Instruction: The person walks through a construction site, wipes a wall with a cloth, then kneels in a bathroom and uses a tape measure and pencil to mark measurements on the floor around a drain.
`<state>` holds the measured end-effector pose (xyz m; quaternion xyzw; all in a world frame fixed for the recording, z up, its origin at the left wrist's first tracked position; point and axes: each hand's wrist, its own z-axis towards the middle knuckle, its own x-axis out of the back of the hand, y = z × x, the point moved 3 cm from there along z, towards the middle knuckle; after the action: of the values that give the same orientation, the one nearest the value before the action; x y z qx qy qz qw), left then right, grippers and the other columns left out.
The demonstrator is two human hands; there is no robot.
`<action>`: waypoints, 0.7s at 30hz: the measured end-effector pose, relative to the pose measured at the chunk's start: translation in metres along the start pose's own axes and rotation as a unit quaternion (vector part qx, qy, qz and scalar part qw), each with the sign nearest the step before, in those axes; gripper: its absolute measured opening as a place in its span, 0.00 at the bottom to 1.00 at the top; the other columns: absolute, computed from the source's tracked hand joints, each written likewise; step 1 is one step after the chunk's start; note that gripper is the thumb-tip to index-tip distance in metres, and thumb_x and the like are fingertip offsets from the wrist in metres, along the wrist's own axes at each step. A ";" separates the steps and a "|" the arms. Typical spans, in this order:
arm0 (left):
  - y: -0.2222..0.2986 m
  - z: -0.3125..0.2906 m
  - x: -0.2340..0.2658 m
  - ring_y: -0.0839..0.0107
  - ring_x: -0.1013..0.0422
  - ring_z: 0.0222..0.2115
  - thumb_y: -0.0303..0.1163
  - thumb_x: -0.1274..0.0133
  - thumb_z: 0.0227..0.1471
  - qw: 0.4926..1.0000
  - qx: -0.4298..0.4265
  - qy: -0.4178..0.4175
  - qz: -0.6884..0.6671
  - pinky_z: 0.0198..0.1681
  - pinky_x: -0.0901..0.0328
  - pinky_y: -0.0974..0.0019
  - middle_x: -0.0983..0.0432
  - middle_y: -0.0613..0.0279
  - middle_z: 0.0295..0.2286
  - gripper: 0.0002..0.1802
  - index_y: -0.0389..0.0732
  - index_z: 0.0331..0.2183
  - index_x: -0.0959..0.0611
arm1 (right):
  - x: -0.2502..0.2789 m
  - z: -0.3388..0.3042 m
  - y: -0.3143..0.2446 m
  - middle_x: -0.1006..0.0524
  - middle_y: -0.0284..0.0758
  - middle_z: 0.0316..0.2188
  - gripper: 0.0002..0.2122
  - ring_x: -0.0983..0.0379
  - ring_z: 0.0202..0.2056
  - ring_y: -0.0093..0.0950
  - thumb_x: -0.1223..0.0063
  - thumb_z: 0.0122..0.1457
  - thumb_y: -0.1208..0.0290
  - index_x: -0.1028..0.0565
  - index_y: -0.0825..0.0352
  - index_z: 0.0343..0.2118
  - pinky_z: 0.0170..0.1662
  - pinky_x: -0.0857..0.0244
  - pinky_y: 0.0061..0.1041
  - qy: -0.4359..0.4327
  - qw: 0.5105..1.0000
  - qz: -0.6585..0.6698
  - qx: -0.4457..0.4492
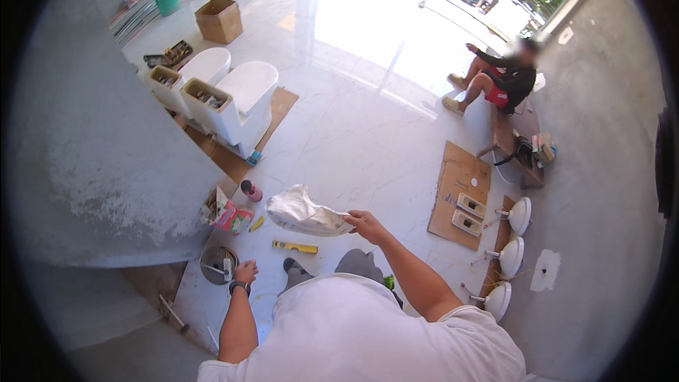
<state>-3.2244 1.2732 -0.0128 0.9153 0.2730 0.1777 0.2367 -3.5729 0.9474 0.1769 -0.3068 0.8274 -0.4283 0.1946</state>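
Note:
My right hand [361,223] is closed on the gathered end of a crumpled white bag [304,212], which bulges out to the left above the tiles. What the bag contains, if anything, is hidden. My left hand [245,271], with a dark watch on the wrist, is beside a round bucket [214,266] holding tools. Its fingers look loosely bent and nothing shows in them. Between my hands, a yellow spirit level [295,247] lies on the floor. A small yellow tool [257,223] lies near a red and white torn package [232,216] and a pink bottle [250,190].
Two white toilets [249,95] stand on cardboard at the left, with a cardboard box [218,20] behind. At the right are a flat cardboard sheet [453,187], several round white basins [511,257] and a wooden bench [520,134] where another person [513,78] sits.

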 end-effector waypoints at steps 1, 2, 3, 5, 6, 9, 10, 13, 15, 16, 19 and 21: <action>0.003 0.000 -0.004 0.72 0.22 0.30 0.44 0.40 0.57 1.000 0.012 0.009 -0.012 0.24 0.33 0.67 0.20 0.64 0.34 0.22 0.40 0.47 0.19 | 0.016 0.010 -0.005 0.19 0.33 0.41 0.16 0.24 0.41 0.23 0.49 0.69 0.60 0.22 0.68 0.49 0.46 0.30 0.26 0.005 1.000 0.008 -0.012; 0.003 -0.001 -0.006 0.71 0.23 0.29 0.44 0.40 0.57 0.999 0.032 0.004 -0.036 0.23 0.34 0.66 0.21 0.65 0.32 0.20 0.41 0.46 0.19 | 0.035 0.020 -0.009 0.19 0.32 0.41 0.16 0.24 0.41 0.24 0.49 0.68 0.59 0.21 0.67 0.49 0.46 0.30 0.27 0.012 0.999 0.029 -0.013; 0.000 -0.005 -0.012 0.70 0.24 0.27 0.44 0.41 0.58 0.997 0.045 0.024 -0.051 0.22 0.35 0.65 0.22 0.66 0.30 0.18 0.41 0.44 0.20 | 0.054 0.029 -0.012 0.20 0.32 0.41 0.16 0.24 0.41 0.24 0.49 0.68 0.59 0.21 0.67 0.49 0.46 0.30 0.28 0.023 0.998 0.044 -0.025; -0.016 -0.020 -0.024 0.61 0.24 0.35 0.44 0.46 0.60 0.990 0.110 0.052 -0.070 0.36 0.31 0.49 0.23 0.58 0.36 0.18 0.43 0.46 0.22 | 0.096 0.047 -0.018 0.20 0.33 0.43 0.18 0.26 0.46 0.26 0.48 0.67 0.55 0.21 0.64 0.50 0.47 0.29 0.31 0.055 0.997 0.028 -0.047; -0.028 -0.031 -0.033 0.52 0.27 0.49 0.48 0.53 0.64 0.989 0.131 0.051 -0.053 0.49 0.36 0.39 0.26 0.50 0.50 0.24 0.43 0.54 0.26 | 0.116 0.055 -0.020 0.21 0.34 0.44 0.18 0.26 0.48 0.27 0.48 0.67 0.55 0.21 0.64 0.50 0.47 0.29 0.32 0.068 0.996 0.013 -0.064; -0.061 -0.066 -0.081 0.47 0.29 0.52 0.49 0.51 0.62 0.971 0.189 0.065 -0.135 0.52 0.37 0.36 0.27 0.45 0.53 0.30 0.39 0.58 0.28 | 0.176 0.079 -0.029 0.21 0.36 0.45 0.20 0.28 0.48 0.30 0.48 0.67 0.55 0.22 0.66 0.52 0.45 0.29 0.34 0.080 0.993 -0.042 -0.070; -0.072 -0.077 -0.101 0.45 0.29 0.52 0.49 0.51 0.61 0.969 0.205 0.060 -0.122 0.54 0.38 0.35 0.28 0.43 0.54 0.33 0.37 0.59 0.29 | 0.193 0.086 -0.029 0.19 0.35 0.41 0.19 0.25 0.41 0.30 0.48 0.67 0.56 0.21 0.67 0.51 0.41 0.28 0.33 0.089 0.994 -0.034 -0.045; -0.079 -0.091 -0.163 0.50 0.23 0.43 0.45 0.50 0.61 0.957 0.129 -0.011 0.261 0.47 0.29 0.46 0.20 0.43 0.43 0.30 0.31 0.55 0.25 | 0.245 0.109 -0.017 0.18 0.37 0.39 0.20 0.22 0.39 0.29 0.48 0.66 0.55 0.21 0.67 0.51 0.38 0.27 0.32 0.069 0.995 -0.019 -0.063; -0.076 -0.094 -0.202 0.51 0.22 0.41 0.45 0.50 0.61 0.967 0.098 0.010 0.235 0.45 0.28 0.48 0.20 0.44 0.41 0.29 0.30 0.54 0.24 | 0.280 0.125 0.003 0.18 0.38 0.37 0.20 0.22 0.39 0.29 0.47 0.66 0.54 0.20 0.66 0.50 0.38 0.27 0.32 0.070 0.989 -0.075 -0.102; -0.071 -0.095 -0.218 0.52 0.22 0.40 0.45 0.50 0.62 0.974 0.086 0.021 0.206 0.44 0.28 0.50 0.19 0.44 0.40 0.29 0.30 0.53 0.23 | 0.298 0.132 0.016 0.18 0.38 0.34 0.20 0.21 0.37 0.29 0.47 0.65 0.55 0.20 0.67 0.49 0.37 0.27 0.31 0.084 0.980 -0.134 -0.122; -0.056 -0.103 -0.255 0.54 0.21 0.37 0.44 0.50 0.62 0.991 0.049 0.057 0.107 0.41 0.26 0.54 0.19 0.45 0.37 0.27 0.29 0.50 0.22 | 0.340 0.148 0.049 0.18 0.39 0.29 0.18 0.21 0.31 0.29 0.46 0.64 0.57 0.18 0.69 0.43 0.34 0.28 0.31 0.144 0.931 -0.320 -0.099; -0.041 -0.112 -0.263 0.56 0.20 0.35 0.44 0.50 0.62 0.996 0.007 0.092 0.006 0.39 0.25 0.56 0.18 0.45 0.35 0.26 0.28 0.48 0.21 | 0.355 0.158 0.059 0.18 0.39 0.30 0.17 0.22 0.30 0.29 0.47 0.65 0.58 0.19 0.69 0.44 0.34 0.28 0.31 0.180 0.928 -0.321 -0.065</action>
<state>-3.4996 1.1873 0.0058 0.8983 0.2897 0.2605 0.2032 -3.7619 0.6414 0.0193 -0.4855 0.7320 -0.4611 -0.1261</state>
